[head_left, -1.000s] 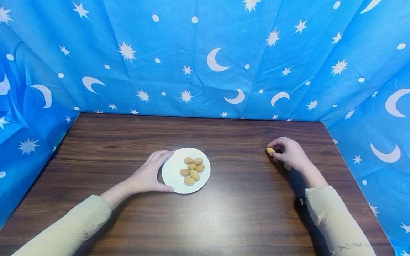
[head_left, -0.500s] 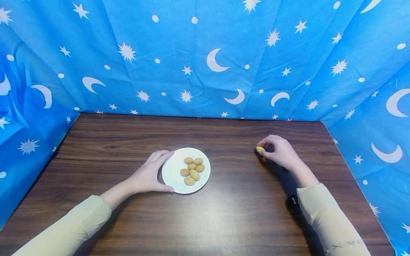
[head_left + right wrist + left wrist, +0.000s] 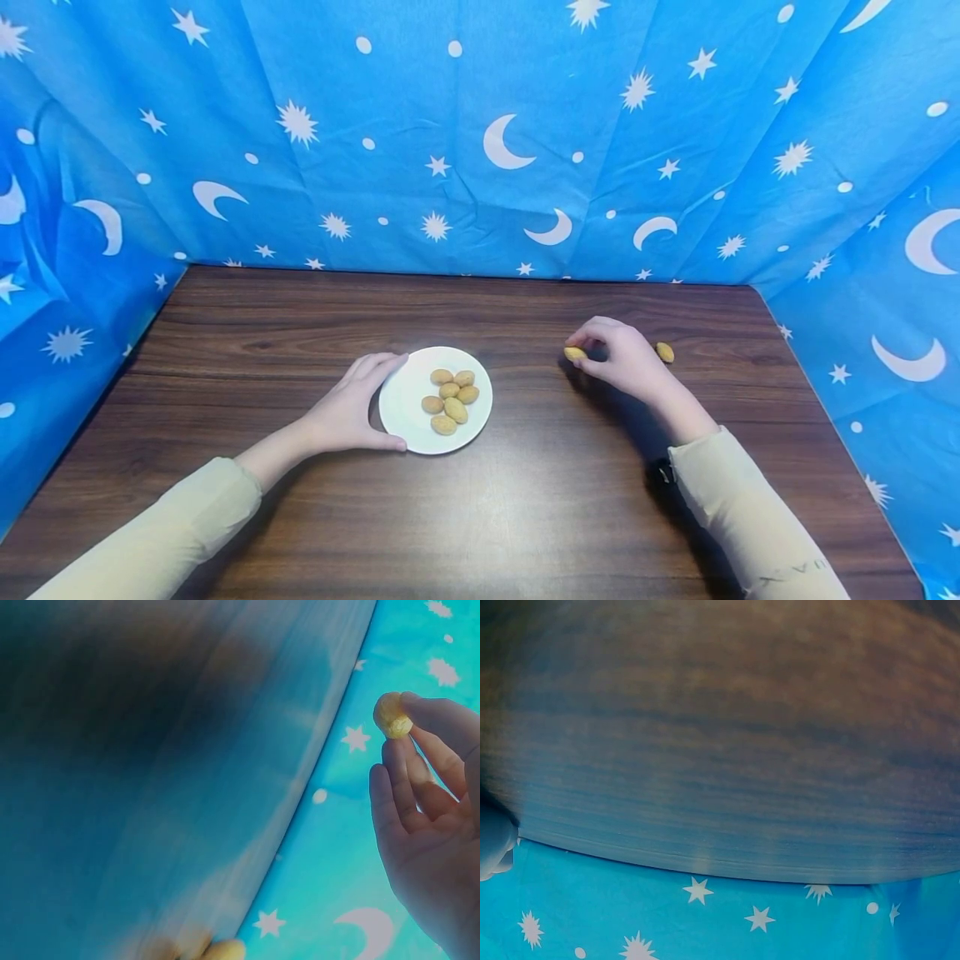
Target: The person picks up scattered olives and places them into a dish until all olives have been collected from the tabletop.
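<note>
In the head view my left hand [image 3: 347, 408] holds a round white plate [image 3: 401, 396] at its left side, thumb at the near rim and fingers at the far rim. Several small yellow-brown oval pieces [image 3: 456, 409] lie grouped on it. To the right of the plate, my right hand [image 3: 626, 362] pinches a similar yellow oval piece [image 3: 575, 353] between thumb and fingertips. The right wrist view shows this piece's rough surface, with the other fingers loosely bent. One more oval piece [image 3: 665, 352] lies on the table beyond my right hand.
The dark wood-grain table [image 3: 480, 533] is bordered at the back and sides by a blue cloth [image 3: 420, 100] with moons and stars. Blurred yellow-brown lumps [image 3: 225, 949] show at the bottom of the right wrist view.
My right hand has moved left toward the plate with the pinched oval piece, uncovering another piece on the table behind it. My left hand and the plate stay put.
</note>
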Demonstrator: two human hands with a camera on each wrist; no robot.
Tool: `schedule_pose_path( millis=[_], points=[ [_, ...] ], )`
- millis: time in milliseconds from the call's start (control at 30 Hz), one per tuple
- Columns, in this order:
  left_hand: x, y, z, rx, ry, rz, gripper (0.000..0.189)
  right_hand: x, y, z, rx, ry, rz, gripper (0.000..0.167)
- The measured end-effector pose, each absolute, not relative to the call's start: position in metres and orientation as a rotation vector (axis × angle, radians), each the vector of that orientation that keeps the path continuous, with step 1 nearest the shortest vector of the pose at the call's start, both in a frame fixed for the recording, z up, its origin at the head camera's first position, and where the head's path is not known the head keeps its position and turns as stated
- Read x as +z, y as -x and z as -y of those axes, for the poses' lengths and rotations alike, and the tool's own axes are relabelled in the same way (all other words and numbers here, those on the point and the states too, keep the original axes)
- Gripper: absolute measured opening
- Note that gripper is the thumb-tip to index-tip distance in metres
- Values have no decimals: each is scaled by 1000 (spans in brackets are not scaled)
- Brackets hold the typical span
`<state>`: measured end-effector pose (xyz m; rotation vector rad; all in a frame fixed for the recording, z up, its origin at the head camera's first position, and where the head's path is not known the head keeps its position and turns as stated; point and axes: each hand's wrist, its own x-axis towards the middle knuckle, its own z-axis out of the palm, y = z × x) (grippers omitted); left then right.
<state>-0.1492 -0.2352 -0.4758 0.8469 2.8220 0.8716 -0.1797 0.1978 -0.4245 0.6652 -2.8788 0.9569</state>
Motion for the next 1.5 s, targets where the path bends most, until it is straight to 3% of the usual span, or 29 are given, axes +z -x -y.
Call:
schedule_pose_path(
  millis=[1500],
  points=[
    [-478, 150, 237, 884, -869, -2815, 123, -413, 177, -47, 1091, -1121, 2804, 20]
  ],
)
